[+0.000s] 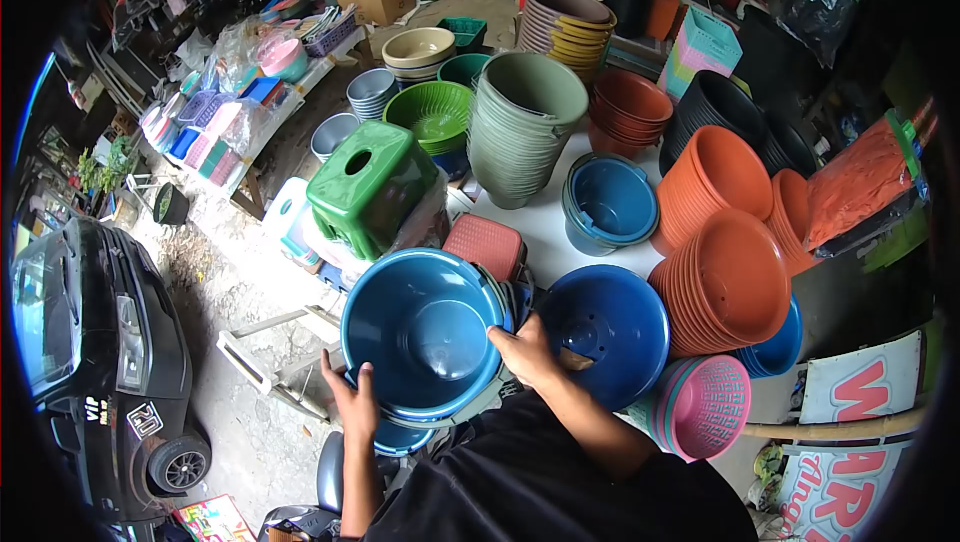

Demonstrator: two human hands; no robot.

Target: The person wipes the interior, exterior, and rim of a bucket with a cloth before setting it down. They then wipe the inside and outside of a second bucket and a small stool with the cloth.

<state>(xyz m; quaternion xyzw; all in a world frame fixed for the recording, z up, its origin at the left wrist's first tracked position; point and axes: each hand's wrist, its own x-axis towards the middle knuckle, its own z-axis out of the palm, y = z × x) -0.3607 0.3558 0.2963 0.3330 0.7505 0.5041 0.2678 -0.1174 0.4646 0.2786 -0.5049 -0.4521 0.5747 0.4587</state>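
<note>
A round blue basin (430,342) tilts towards me in front of my chest, with more rims showing beneath it. My right hand (525,350) grips its right rim, thumb over the edge and fingers hidden behind. At the lower left rim is my left hand (355,404), thumb over the edge and index finger stretched along the outside. Just right of the basin stands a darker blue tub (625,317) with small holes and a brown scrap in its bottom. Beyond the basin are a green plastic stool (370,182) and a reddish lidded box (485,245).
Stacked orange pots (735,277) and grey-green buckets (525,102) crowd the white table (540,232). A pink basket (710,407) stands low on the right. A white frame (255,362) sits left of me, near a parked dark car (110,352).
</note>
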